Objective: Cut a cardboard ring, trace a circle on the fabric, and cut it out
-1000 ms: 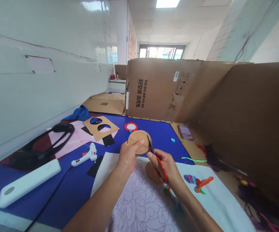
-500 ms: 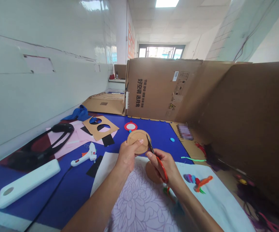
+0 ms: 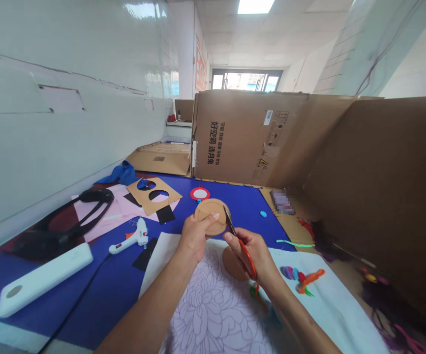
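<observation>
Between the thumb and fingers of my left hand (image 3: 195, 236) is a round cardboard disc (image 3: 207, 209), with a circle line drawn inside its edge. My right hand (image 3: 253, 248) grips scissors (image 3: 248, 260) by their red handles. The dark blades lie against the disc's right edge; whether they are parted is hard to tell. Below the hands, a second brown cardboard piece (image 3: 233, 265) rests on a sheet with a flower line drawing (image 3: 213, 305), partly hidden by my right hand.
On the left lie a white glue gun (image 3: 134, 238), a long white device (image 3: 45, 280), a black strapped item (image 3: 83, 216) and cardboard with two round holes (image 3: 148, 202). A red-rimmed disc (image 3: 199, 193) lies ahead. Coloured craft pieces (image 3: 301, 276) sit right; a tall cardboard box (image 3: 250, 137) stands behind.
</observation>
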A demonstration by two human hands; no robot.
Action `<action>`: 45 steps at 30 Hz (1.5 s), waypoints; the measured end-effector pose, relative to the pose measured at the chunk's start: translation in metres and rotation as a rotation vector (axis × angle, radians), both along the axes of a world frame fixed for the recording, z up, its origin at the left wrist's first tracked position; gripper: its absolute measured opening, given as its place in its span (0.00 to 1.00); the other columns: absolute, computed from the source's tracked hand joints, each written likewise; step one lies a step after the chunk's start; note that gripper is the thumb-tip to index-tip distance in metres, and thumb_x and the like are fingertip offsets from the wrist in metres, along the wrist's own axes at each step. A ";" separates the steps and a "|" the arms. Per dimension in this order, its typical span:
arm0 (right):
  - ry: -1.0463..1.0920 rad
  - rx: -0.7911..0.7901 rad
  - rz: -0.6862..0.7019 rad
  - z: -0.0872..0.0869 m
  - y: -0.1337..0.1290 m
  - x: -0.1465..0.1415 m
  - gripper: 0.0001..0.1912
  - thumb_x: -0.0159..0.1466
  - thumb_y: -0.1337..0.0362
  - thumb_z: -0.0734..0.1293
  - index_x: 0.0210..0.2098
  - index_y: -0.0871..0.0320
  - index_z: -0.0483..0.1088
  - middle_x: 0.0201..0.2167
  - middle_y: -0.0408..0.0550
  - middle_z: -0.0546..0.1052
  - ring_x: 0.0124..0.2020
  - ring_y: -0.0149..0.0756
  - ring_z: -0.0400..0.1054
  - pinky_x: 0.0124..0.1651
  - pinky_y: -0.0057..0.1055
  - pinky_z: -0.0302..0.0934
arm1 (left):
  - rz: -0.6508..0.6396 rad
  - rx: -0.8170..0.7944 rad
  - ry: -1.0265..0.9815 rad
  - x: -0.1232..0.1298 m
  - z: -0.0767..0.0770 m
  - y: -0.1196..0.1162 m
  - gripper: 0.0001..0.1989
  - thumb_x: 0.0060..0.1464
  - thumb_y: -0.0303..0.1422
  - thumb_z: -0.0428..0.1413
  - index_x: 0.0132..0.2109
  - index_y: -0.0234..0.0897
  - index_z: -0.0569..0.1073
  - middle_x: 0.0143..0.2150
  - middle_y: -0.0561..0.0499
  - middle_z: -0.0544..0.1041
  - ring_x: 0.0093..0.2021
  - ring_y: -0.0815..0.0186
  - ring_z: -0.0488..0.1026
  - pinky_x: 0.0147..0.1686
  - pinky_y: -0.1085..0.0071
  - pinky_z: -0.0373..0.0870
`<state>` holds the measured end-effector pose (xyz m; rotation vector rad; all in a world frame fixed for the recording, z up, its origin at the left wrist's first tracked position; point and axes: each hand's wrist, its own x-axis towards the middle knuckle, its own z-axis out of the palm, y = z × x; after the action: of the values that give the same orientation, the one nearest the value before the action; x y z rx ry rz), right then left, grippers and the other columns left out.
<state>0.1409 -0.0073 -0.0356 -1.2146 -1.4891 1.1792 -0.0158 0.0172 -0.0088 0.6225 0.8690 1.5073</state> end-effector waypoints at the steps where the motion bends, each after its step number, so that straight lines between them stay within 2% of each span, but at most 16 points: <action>1: 0.004 0.002 0.000 0.000 0.000 0.000 0.27 0.61 0.37 0.74 0.30 0.55 0.71 0.13 0.34 0.60 0.12 0.27 0.51 0.15 0.26 0.42 | -0.002 -0.001 0.001 0.000 0.000 0.000 0.21 0.35 0.32 0.78 0.40 0.31 0.87 0.39 0.41 0.87 0.36 0.59 0.83 0.38 0.67 0.81; 10: 0.029 -0.005 0.014 -0.001 0.001 0.000 0.27 0.60 0.37 0.74 0.29 0.55 0.70 0.13 0.33 0.59 0.12 0.26 0.50 0.15 0.25 0.42 | -0.016 0.002 0.009 -0.001 -0.001 0.001 0.23 0.35 0.34 0.78 0.41 0.30 0.86 0.39 0.40 0.87 0.36 0.58 0.83 0.38 0.66 0.81; 17: 0.074 0.015 0.066 0.006 -0.001 -0.003 0.31 0.60 0.32 0.72 0.31 0.56 0.71 0.15 0.37 0.66 0.15 0.29 0.57 0.19 0.25 0.50 | -0.015 0.000 0.009 0.001 -0.003 -0.001 0.24 0.34 0.35 0.79 0.41 0.31 0.86 0.41 0.39 0.87 0.37 0.57 0.84 0.38 0.65 0.81; 25: 0.119 0.024 0.097 -0.002 0.000 -0.002 0.32 0.63 0.31 0.70 0.31 0.55 0.69 0.14 0.38 0.68 0.14 0.29 0.59 0.18 0.25 0.51 | -0.015 -0.009 -0.011 0.001 -0.001 -0.001 0.24 0.33 0.34 0.79 0.41 0.31 0.86 0.40 0.40 0.87 0.37 0.57 0.83 0.37 0.66 0.81; 29: 0.120 0.015 0.087 -0.006 0.000 -0.002 0.31 0.64 0.31 0.70 0.31 0.55 0.69 0.14 0.37 0.67 0.13 0.29 0.58 0.17 0.24 0.49 | -0.027 -0.007 -0.017 0.002 0.000 -0.002 0.25 0.33 0.34 0.79 0.42 0.32 0.86 0.41 0.40 0.87 0.37 0.57 0.83 0.37 0.66 0.81; 37: 0.062 -0.047 0.049 0.006 -0.002 -0.002 0.34 0.59 0.29 0.71 0.33 0.56 0.72 0.12 0.34 0.63 0.12 0.27 0.52 0.15 0.24 0.45 | -0.033 -0.002 -0.005 0.002 -0.001 -0.003 0.26 0.34 0.35 0.79 0.43 0.32 0.86 0.41 0.40 0.87 0.37 0.57 0.84 0.38 0.66 0.80; 45: 0.055 -0.048 0.033 0.007 -0.003 -0.003 0.31 0.59 0.32 0.73 0.31 0.55 0.70 0.12 0.34 0.61 0.11 0.27 0.51 0.14 0.24 0.44 | -0.041 0.009 -0.015 0.002 0.001 -0.003 0.23 0.36 0.34 0.78 0.43 0.32 0.86 0.42 0.40 0.87 0.39 0.56 0.84 0.39 0.65 0.80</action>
<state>0.1380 -0.0107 -0.0290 -1.1842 -1.4523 1.2663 -0.0140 0.0138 -0.0073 0.6310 0.8335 1.4782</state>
